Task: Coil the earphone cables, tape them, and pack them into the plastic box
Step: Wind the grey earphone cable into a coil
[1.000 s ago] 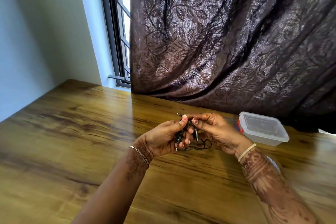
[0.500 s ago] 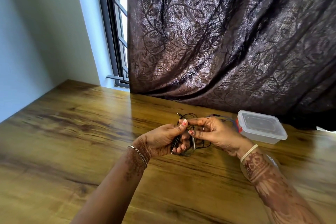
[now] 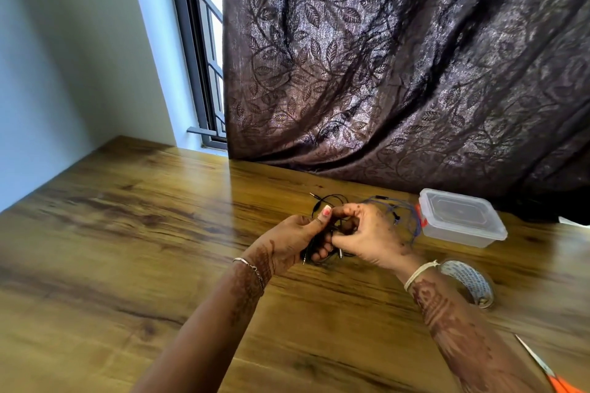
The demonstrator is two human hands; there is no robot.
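Since half a sec ago the R hand [image 3: 373, 239] has rolled over. Its back now faces up, w/ fingers curled down & in toward the L hand [image 3: 287, 242]; before, its fingers lay more open, pointing left. The R forearm has swung clear of the tape roll [image 3: 469, 281], which now shows just right of the R wrist. The L hand has barely shifted.

Both hands grasp the black earphone cable [image 3: 332, 199] as one bundle btwn them. The L thumb [image 3: 323, 215] presses on top and the L fingers wrap underneath. The R fingers clench round the same bundle, index tip right beside the L thumb tip. One loop w/ a jack plug sticks out beyond the fingertips, over the table [image 3: 127, 233]. Two small metal-tipped ends poke out just below the fingers.

A blue earphone cable [image 3: 413, 220] lies loose just beyond & right of the R knuckles, not held, reaching toward the plastic box [image 3: 453, 231]. The box sits further right of the R fingers, apart from them, lid on. There's a small orange-red bit at its left edge; can't tell what.

Scissors [image 3: 542, 367] w/ orange handles lie near the frame edge, right of the R forearm and well apart from the fingers. A dark leaf-pattern curtain [image 3: 399, 73] hangs far beyond the fingertips.
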